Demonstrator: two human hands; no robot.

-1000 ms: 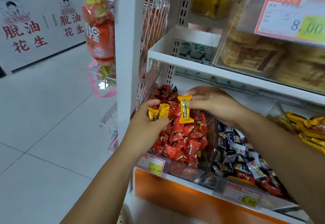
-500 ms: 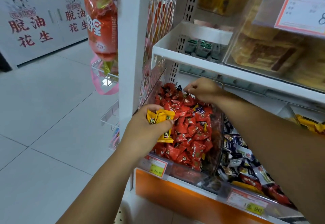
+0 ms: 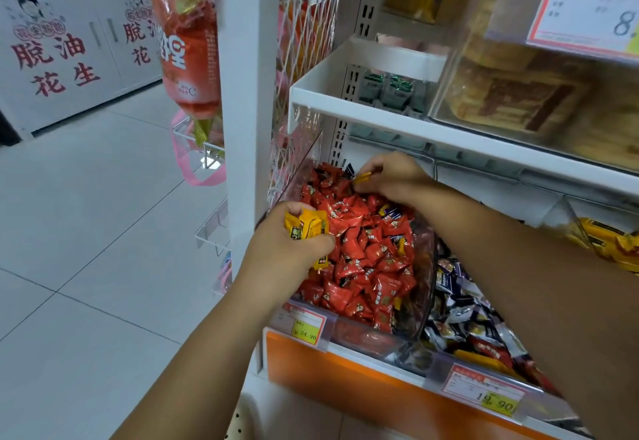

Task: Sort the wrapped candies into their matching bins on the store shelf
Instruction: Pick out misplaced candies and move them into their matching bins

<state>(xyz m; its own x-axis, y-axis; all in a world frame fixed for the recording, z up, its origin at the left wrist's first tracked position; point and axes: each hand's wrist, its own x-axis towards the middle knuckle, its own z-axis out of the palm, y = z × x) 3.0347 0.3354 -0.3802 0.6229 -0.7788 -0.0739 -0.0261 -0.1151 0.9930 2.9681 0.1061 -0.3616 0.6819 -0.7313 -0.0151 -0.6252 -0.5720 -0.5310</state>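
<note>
**While the strays are being pulled from the red bin, the yellow ones are being stockpiled**

While the far end of the red candy bin [image 3: 427,268] is being picked through, a small yellow-wrapped candy [image 3: 362,177] is being pinched between the fingers [image 3: 371,176] of the right hand [image 3: 394,176], just above the red candies [image 3: 359,256] heaped there. It is being held at the fingertips only, probably so that it can be lifted clear without the red ones around it being dragged along.

At the near left edge of the same bin, a bunch of yellow candies [image 3: 306,227] is being clutched in the left hand [image 3: 287,253], the fingers being curled tightly round them with one wrapper hanging out below the palm. They are likely being gathered there as a holding place, so that one trip can be made to their own bin instead of many.

A matching bin of yellow packets [image 3: 608,239] is being shown at the far right, behind the right forearm. Between the two, a bin of dark-wrapped candies [image 3: 463,304] is sitting. A few dark and yellow wrappers are still being seen among the red, so the sorting is judged to be unfinished.
</note>
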